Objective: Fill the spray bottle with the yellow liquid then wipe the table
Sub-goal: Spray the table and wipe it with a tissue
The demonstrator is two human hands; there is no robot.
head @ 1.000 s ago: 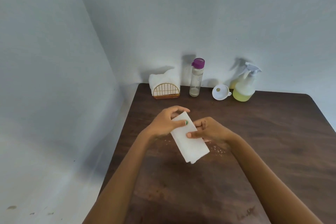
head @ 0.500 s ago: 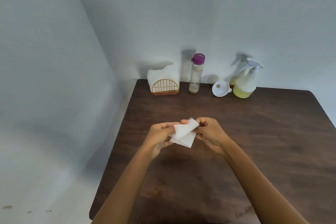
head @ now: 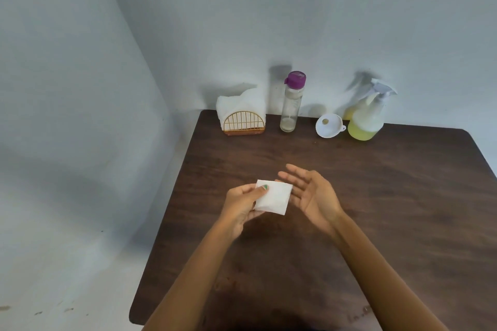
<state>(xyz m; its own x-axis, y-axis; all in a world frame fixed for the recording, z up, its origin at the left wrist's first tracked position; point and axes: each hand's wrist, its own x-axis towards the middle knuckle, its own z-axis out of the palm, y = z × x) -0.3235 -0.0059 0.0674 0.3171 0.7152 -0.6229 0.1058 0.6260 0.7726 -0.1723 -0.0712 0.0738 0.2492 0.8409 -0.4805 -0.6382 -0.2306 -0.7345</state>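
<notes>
Left hand (head: pixel 242 203) pinches a folded white napkin (head: pixel 273 197) above the dark table (head: pixel 403 196), thumb on top, napkin sticking out toward 3 o'clock from the hand; right hand (head: pixel 313 193) is released, fingers straight and palm facing left, just beside the napkin's 3 o'clock edge, contact unclear. Spray bottle (head: pixel 367 118) with yellow liquid stands at the table's far edge, about 1 o'clock from the hands and well apart, white funnel (head: pixel 329 126) touching or just beside it at 9 o'clock. Purple-capped clear bottle (head: pixel 291 103) at 12 o'clock, napkin holder (head: pixel 243 121) at 11 o'clock.
</notes>
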